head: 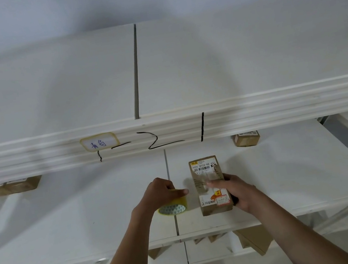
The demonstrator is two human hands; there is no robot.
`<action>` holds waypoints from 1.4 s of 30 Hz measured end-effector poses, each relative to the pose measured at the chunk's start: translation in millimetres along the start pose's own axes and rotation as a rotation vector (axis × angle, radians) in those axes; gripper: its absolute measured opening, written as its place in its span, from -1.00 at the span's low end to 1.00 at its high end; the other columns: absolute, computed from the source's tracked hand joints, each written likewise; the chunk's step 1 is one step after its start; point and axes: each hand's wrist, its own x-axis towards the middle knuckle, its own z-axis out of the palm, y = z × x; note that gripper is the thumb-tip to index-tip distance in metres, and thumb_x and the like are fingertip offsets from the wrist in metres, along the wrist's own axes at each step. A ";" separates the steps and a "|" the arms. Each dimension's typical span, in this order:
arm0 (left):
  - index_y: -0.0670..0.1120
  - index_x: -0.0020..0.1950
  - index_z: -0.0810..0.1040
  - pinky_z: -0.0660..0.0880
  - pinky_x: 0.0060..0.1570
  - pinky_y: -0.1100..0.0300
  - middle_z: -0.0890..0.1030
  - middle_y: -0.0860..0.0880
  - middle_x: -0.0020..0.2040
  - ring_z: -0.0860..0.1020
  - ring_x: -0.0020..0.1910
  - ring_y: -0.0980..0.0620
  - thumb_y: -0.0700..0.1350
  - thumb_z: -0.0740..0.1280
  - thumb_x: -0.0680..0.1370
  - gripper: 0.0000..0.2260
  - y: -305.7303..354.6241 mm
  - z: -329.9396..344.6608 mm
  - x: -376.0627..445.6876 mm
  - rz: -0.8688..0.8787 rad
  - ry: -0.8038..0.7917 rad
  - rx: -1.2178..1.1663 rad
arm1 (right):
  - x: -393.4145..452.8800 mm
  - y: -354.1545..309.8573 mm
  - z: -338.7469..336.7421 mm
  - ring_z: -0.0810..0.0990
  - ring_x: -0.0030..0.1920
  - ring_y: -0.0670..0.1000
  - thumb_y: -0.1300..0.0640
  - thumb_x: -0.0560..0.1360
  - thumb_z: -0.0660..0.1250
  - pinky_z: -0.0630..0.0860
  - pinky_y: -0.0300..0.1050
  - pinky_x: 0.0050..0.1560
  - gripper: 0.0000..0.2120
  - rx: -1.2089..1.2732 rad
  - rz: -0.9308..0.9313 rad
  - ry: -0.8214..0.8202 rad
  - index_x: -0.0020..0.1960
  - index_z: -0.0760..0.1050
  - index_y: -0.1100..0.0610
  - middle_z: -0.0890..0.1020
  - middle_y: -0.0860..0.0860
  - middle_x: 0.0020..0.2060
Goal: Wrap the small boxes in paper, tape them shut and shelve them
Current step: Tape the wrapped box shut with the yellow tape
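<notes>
Brown paper-wrapped box [210, 185], long and narrow with a barcode label at its far end and orange-and-white stickers at its near end, lies flat on the white shelf board [290, 170] in the head view, just right of the board's centre seam and closer to the front edge than to the back. The right hand [235, 188] grips it from the right side, thumb laid across the top and fingers tucked out of sight along the far flank; the middle of the wrapping under the thumb is smeared by motion blur, so its print is hard to read. Just left of the box, on the seam, the left hand [162, 191] clasps a yellowish roll of clear tape [173, 208], fingers curled over its top, index finger pointing toward the box; only the roll's near face with a patterned core shows.

Toward the back corners of the same shelf board sit two more brown wrapped parcels, one at the left [13, 186] and one at the right [246, 139], both largely cut off by the white front rail of the upper shelf [279, 109]. That rail bears a yellow-bordered handwritten label [98, 142] and black marker strokes [158, 140]. Below the front edge, brown cardboard pieces [253, 241] on a lower level are partly hidden and indistinct.
</notes>
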 end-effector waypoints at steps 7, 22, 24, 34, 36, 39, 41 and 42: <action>-0.03 -0.24 0.61 0.57 -0.11 0.14 0.67 -0.03 -0.15 0.64 -0.14 0.02 0.24 0.53 0.38 -0.65 8.5 4.2 -0.7 0.010 0.026 -0.044 | -0.3 -2.1 8.6 0.68 0.13 0.25 0.17 0.44 0.46 0.65 0.08 0.01 -0.51 0.064 0.014 -0.043 0.35 0.50 0.24 0.68 0.24 0.13; -0.04 -0.28 0.63 0.59 -0.11 0.08 0.67 -0.05 -0.20 0.65 -0.12 -0.01 0.30 0.54 0.32 -0.59 13.4 11.0 -8.2 0.023 0.039 -0.086 | 11.3 -7.7 12.1 0.72 0.03 0.14 -0.22 0.59 0.26 0.62 0.14 0.17 -0.47 -0.217 0.122 0.154 0.21 0.59 0.24 0.74 0.13 -0.03; -0.11 -0.28 0.63 0.52 -0.21 0.11 0.63 -0.06 -0.27 0.62 -0.20 -0.01 0.30 0.54 0.33 -0.54 18.1 14.9 -7.8 0.022 0.057 -0.087 | 10.9 -7.4 16.4 0.71 0.03 0.11 -0.31 0.51 0.31 0.65 0.06 0.08 -0.44 -0.310 0.116 0.149 0.20 0.58 0.16 0.74 0.08 -0.02; -0.02 -0.21 0.64 0.56 -0.19 0.20 0.64 0.03 -0.23 0.62 -0.18 0.04 0.24 0.50 0.40 -0.67 21.4 9.8 -3.8 0.063 0.079 0.117 | 8.2 -2.5 19.1 0.70 -0.03 0.07 -0.14 0.38 0.56 0.64 -0.04 -0.09 -0.48 -0.440 0.107 0.105 0.18 0.60 0.17 0.75 0.06 -0.11; -0.04 -0.22 0.66 0.52 -0.23 0.23 0.65 0.00 -0.23 0.61 -0.19 0.07 0.21 0.52 0.40 -0.68 17.6 3.4 -9.4 0.074 0.007 -0.038 | 8.7 -2.6 14.9 0.72 -0.03 0.09 -0.11 0.37 0.57 0.64 -0.06 -0.15 -0.51 -0.426 0.103 0.129 0.15 0.61 0.18 0.75 0.08 -0.09; -0.01 -0.25 0.66 0.48 -0.22 0.27 0.61 0.04 -0.28 0.58 -0.20 0.09 0.06 0.48 0.51 -0.80 9.1 -9.8 -22.0 0.093 -0.132 -0.264 | 6.5 -4.0 3.3 0.72 -0.04 0.10 -0.09 0.37 0.58 0.67 0.00 -0.07 -0.53 -0.413 0.105 0.143 0.12 0.63 0.19 0.75 0.09 -0.09; -0.02 -0.30 0.64 0.45 -0.25 0.30 0.56 0.07 -0.34 0.55 -0.26 0.13 0.04 0.47 0.53 -0.76 3.9 -12.8 -25.3 0.100 -0.141 -0.292 | 7.0 -1.5 0.0 0.73 -0.03 0.11 -0.12 0.33 0.60 0.68 0.03 -0.01 -0.50 -0.420 0.111 0.131 0.11 0.65 0.20 0.75 0.10 -0.08; -0.03 -0.31 0.64 0.45 -0.26 0.31 0.55 0.07 -0.36 0.54 -0.28 0.14 0.04 0.48 0.52 -0.75 2.8 -12.4 -24.2 0.103 -0.133 -0.291 | 7.8 0.3 0.0 0.72 -0.02 0.12 -0.12 0.32 0.61 0.67 0.04 0.01 -0.49 -0.424 0.114 0.135 0.10 0.65 0.20 0.75 0.11 -0.08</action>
